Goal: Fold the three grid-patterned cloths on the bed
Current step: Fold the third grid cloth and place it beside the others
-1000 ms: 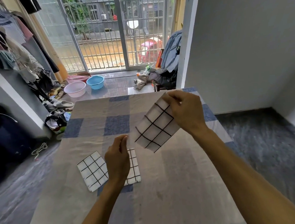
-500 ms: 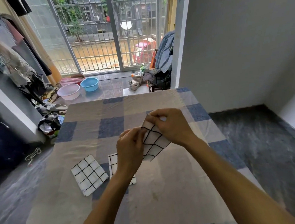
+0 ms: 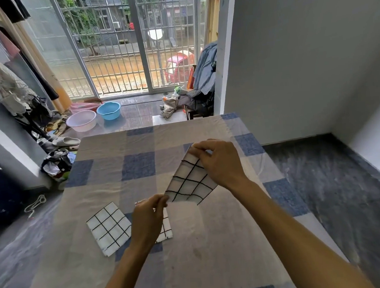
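White grid cloth held in the air between two bare hands, above a checked bed.

Lower left of centre, a folded cloth (image 3: pixel 109 228) lies flat on the bed (image 3: pixel 215 244), turned at an angle. Just right of it a second cloth (image 3: pixel 165 228) lies flat, mostly hidden under the left hand (image 3: pixel 148 217). That hand reaches up from the bottom edge, back toward the camera, thumb and fingers pinched on the low left corner of the third cloth (image 3: pixel 191 181). This cloth hangs off the bed at frame centre, slanting up to the right. At its top corner the right hand (image 3: pixel 220 162) pinches it with fingers curled down, wrist bent, and the forearm runs off to the lower right corner.
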The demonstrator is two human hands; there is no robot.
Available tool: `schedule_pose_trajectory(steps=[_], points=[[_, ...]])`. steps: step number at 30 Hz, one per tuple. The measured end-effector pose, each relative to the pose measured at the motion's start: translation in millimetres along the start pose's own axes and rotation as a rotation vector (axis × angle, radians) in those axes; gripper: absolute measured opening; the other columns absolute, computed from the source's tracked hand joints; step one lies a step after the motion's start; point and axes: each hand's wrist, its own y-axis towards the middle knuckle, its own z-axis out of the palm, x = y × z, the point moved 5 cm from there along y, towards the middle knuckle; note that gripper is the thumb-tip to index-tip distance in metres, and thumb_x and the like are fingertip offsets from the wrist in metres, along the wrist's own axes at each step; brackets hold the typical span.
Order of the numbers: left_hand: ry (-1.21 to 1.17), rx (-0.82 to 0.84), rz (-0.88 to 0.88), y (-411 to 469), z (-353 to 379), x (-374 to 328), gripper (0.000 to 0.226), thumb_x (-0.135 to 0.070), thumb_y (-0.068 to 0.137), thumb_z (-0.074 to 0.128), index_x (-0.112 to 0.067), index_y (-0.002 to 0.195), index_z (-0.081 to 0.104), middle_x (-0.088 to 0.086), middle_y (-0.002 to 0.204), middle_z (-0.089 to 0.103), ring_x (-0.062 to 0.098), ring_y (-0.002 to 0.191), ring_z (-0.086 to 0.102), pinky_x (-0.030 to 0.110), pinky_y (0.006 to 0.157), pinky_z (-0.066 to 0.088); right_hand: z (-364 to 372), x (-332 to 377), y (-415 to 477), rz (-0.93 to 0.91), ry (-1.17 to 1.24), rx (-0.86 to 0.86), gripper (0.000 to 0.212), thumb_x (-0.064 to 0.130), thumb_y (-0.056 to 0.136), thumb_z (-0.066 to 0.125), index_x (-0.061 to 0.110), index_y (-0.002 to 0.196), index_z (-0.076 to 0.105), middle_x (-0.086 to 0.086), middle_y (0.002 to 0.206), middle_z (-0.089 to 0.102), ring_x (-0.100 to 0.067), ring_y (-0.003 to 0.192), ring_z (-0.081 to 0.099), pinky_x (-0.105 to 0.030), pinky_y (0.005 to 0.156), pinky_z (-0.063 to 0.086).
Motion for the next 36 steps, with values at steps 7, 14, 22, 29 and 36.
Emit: schedule_pose_trajectory(steps=[7, 14, 22, 29, 36], points=[[-0.103, -0.011, 0.134, 11.3, -18.0, -45.4, 0.040, -0.039, 0.085, 0.054, -0.015, 0.117, 0.061, -0.011, 0.096, 0.062, 0.004, 0.086, 0.058, 0.024, 0.079, 0.045, 20.5, -1.0, -28.6, -0.120, -0.252, 0.141, 0.017, 0.031, 0.090, 0.062, 0.020, 0.096, 0.074, 0.003, 0.084, 0.071, -0.007, 0.075, 0.053, -0.021, 0.068, 0.039], [-0.156, 0.035, 0.237, 0.6, -18.7, -35.3, 0.016, -0.036, 0.085, 0.064, -0.024, 0.096, 0.068, -0.019, 0.089, 0.064, -0.003, 0.085, 0.058, 0.033, 0.081, 0.050, 49.3, 4.5, -58.3, -0.114, -0.292, 0.212, 0.018, 0.031, 0.088, 0.064, 0.018, 0.096, 0.075, 0.001, 0.089, 0.072, -0.015, 0.083, 0.061, -0.028, 0.073, 0.046], [-0.114, 0.030, 0.351, -7.0, -44.3, -13.0, 0.015, -0.024, 0.080, 0.070, -0.014, 0.092, 0.073, -0.003, 0.085, 0.071, 0.006, 0.079, 0.062, 0.030, 0.079, 0.051, 74.9, 14.0, -71.4, 0.108, -0.043, 0.342, 0.017, 0.032, 0.083, 0.069, 0.022, 0.095, 0.076, 0.005, 0.093, 0.074, 0.001, 0.081, 0.062, -0.015, 0.076, 0.047], [-0.119, -0.092, 0.161, 5.4, -60.1, 6.2, 0.006, -0.017, 0.081, 0.072, -0.017, 0.087, 0.073, -0.014, 0.084, 0.066, 0.005, 0.078, 0.062, 0.030, 0.076, 0.050, 84.4, -6.6, -67.0, 0.175, -0.220, 0.475, 0.026, 0.045, 0.085, 0.065, 0.021, 0.084, 0.075, 0.004, 0.076, 0.071, -0.010, 0.068, 0.060, -0.031, 0.066, 0.049], [-0.009, 0.003, 0.156, 28.7, -38.0, 20.1, 0.021, -0.021, 0.086, 0.067, -0.014, 0.106, 0.067, -0.005, 0.084, 0.066, 0.009, 0.074, 0.059, 0.031, 0.072, 0.048, 72.0, -45.7, -47.6, 0.197, -0.328, 0.476, 0.028, 0.047, 0.087, 0.060, 0.023, 0.090, 0.076, 0.002, 0.090, 0.073, -0.016, 0.081, 0.064, -0.040, 0.077, 0.053]])
